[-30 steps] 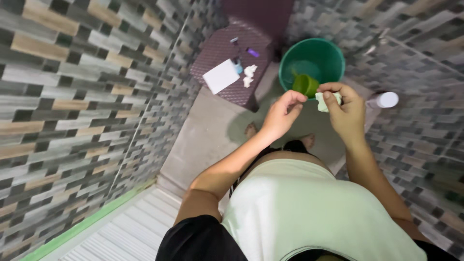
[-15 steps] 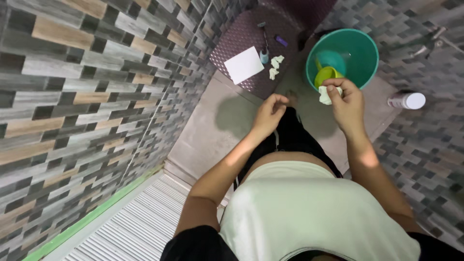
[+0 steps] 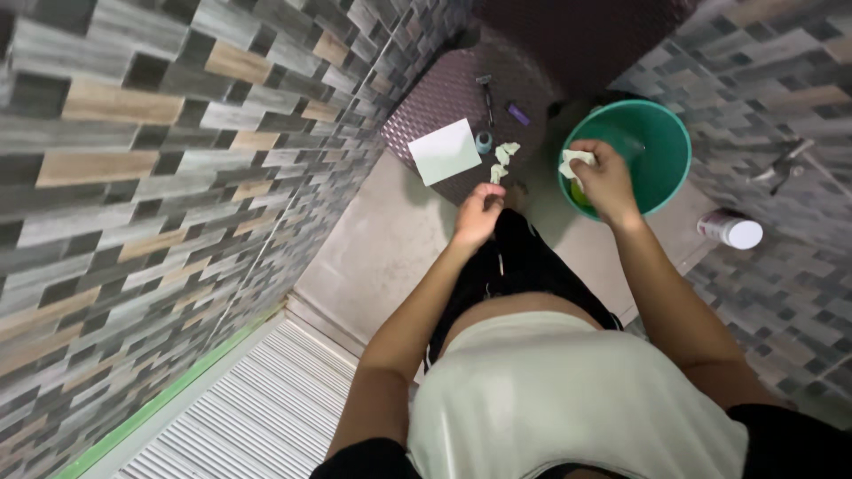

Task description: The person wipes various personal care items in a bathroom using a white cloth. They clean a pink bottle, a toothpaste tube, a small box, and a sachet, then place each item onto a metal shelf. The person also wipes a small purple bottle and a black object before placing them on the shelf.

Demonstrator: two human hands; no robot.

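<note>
White ribbed flooring point(image 3: 231, 399) lies nearest, at the lower left, edged by a green strip point(image 3: 160, 404) along the foot of the tiled wall point(image 3: 133, 177). Just right of it, the person's pale shirt point(image 3: 568, 399) fills the bottom of the view, with black trousers point(image 3: 524, 266) below it over a bare grey floor point(image 3: 382, 257).

Both arms reach forward from the shirt. The left hand point(image 3: 479, 213) is loosely curled, fingertips pinched on a small white scrap point(image 3: 498, 172) at the near edge of a dark brown woven stool point(image 3: 444, 98). The right hand point(image 3: 605, 177) is closed around a crumpled white tissue point(image 3: 572, 160) and hangs over the rim of a green bucket point(image 3: 666, 151), which stands on the floor just right of the stool; something yellow-green shows inside the bucket under the hand.

On the stool, beyond the left hand, lie a white card point(image 3: 444, 151), a small round bluish bottle point(image 3: 484, 142), another white scrap point(image 3: 508, 151), a razor point(image 3: 485, 89) and a small purple item point(image 3: 518, 113). Off to the right, against the far tiled wall, a white canister point(image 3: 732, 229) lies on its side, with a metal tap point(image 3: 785, 164) beyond it.
</note>
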